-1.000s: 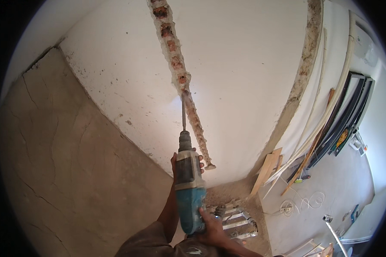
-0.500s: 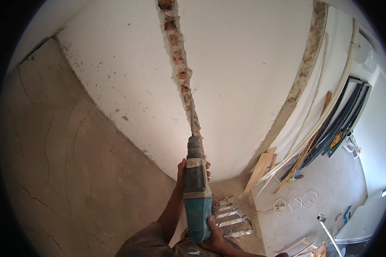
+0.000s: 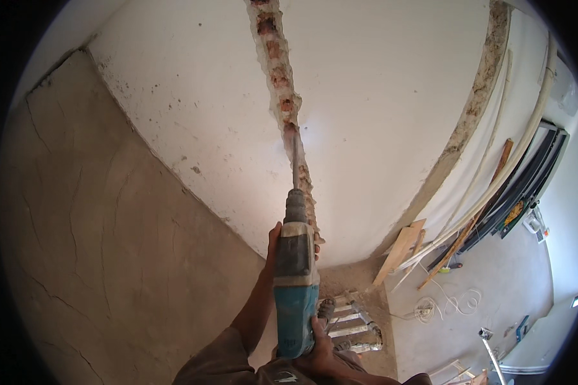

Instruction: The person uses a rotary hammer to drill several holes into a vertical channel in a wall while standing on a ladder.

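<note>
A teal and grey rotary hammer point(image 3: 296, 308) points up the white wall, gripped in both hands. My left hand point(image 3: 273, 247) wraps around its front body, fingertips showing on the far side. Around the rear end of the tool my right hand point(image 3: 321, 351) is closed; the handle itself is mostly hidden. A long steel chisel bit point(image 3: 295, 170) runs from the chuck point(image 3: 295, 205) into a rough vertical groove point(image 3: 280, 80) in the wall, where red brick shows through the broken plaster. The bit's tip is hard to make out against the groove.
Below me stands a dusty stepladder point(image 3: 350, 331). Boards point(image 3: 399, 251) and long pale pipes point(image 3: 481, 208) lean at the right, beside dark metal profiles point(image 3: 519, 192). Coiled white cable point(image 3: 425, 309) lies on the floor. A cracked grey plaster wall point(image 3: 103, 244) fills the left.
The view has shifted, so the wall and groove appear further right. The rotary hammer sits slightly higher in view, its bit still in the groove. Both hands keep their hold.
</note>
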A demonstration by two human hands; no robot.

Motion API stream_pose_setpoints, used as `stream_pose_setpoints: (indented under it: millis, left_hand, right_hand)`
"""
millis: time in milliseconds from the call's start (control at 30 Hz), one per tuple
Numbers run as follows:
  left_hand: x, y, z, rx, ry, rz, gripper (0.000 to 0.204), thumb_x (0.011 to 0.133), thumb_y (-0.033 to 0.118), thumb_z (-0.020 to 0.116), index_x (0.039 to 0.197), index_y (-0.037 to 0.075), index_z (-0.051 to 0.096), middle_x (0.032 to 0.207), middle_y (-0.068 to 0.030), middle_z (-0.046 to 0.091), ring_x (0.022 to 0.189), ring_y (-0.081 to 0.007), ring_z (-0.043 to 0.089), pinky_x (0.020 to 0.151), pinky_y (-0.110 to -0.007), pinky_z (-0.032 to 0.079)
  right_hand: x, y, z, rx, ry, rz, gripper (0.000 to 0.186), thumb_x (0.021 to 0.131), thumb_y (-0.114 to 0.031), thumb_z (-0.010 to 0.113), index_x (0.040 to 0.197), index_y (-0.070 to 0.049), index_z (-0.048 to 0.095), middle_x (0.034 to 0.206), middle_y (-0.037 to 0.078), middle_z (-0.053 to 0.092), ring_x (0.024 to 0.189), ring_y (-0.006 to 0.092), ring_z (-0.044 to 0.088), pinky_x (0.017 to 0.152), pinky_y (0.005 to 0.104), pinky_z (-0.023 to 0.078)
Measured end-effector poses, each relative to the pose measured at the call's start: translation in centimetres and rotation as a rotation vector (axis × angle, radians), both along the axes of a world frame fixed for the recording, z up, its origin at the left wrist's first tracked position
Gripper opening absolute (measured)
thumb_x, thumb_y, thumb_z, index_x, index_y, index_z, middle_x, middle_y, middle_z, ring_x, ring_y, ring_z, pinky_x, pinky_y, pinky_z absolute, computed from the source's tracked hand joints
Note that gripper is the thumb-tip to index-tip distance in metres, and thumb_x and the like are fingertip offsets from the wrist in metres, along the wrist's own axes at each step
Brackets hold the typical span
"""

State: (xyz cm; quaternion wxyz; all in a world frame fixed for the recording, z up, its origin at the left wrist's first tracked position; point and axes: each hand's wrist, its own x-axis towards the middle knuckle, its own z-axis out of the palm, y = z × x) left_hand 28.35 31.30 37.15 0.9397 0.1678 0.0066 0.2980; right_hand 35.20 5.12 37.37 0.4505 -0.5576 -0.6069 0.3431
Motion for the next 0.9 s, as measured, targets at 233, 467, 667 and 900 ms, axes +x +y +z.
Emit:
stream_pose_setpoints:
  millis: [233,467,667,900]
  left_hand:
    - [1.3,-2.1,0.2,0.108,0.335,0.162,0.065,0.091,0.062,0.037,0.122,0.006,0.050,0.104,-0.0144,0.060,0.086,-0.0268,0.066,0.071,-0.041,0.058]
    - [2.1,-5.9,-2.8,0.061,0.479,0.161,0.065,0.092,0.061,0.035,0.113,0.003,0.054,0.095,-0.0123,0.064,0.079,-0.0248,0.067,0.067,-0.040,0.058]
    - [2.0,-4.8,-3.1,0.073,0.482,0.244,0.062,0.092,0.060,0.036,0.115,0.004,0.053,0.099,-0.0126,0.063,0.081,-0.0257,0.067,0.068,-0.040,0.058]
    - [2.9,-3.1,-2.0,0.049,0.321,0.163,0.062,0.092,0.059,0.038,0.123,0.007,0.048,0.101,-0.0139,0.059,0.083,-0.0270,0.066,0.067,-0.041,0.058]
  right_hand:
    - [1.4,-1.0,-0.9,-0.195,0.335,0.065,0.088,0.078,-0.015,0.072,0.142,-0.001,0.013,0.123,0.017,0.054,0.113,0.0260,0.054,0.109,0.0504,0.027]
    - [0.3,-4.8,-3.8,-0.385,0.701,-0.050,0.059,0.090,-0.054,0.048,0.130,-0.011,0.046,0.117,0.009,0.059,0.105,0.0237,0.058,0.096,0.0412,0.041]
    - [1.5,-3.3,-4.2,-0.642,1.566,-0.079,0.051,0.094,-0.045,0.047,0.130,-0.010,0.043,0.117,0.010,0.058,0.105,0.0238,0.056,0.104,0.0436,0.035]
    - [1.1,-3.5,-12.4,0.076,0.305,-0.028,0.083,0.080,-0.024,0.074,0.141,-0.002,0.022,0.112,0.013,0.061,0.104,0.0249,0.061,0.099,0.0408,0.042]
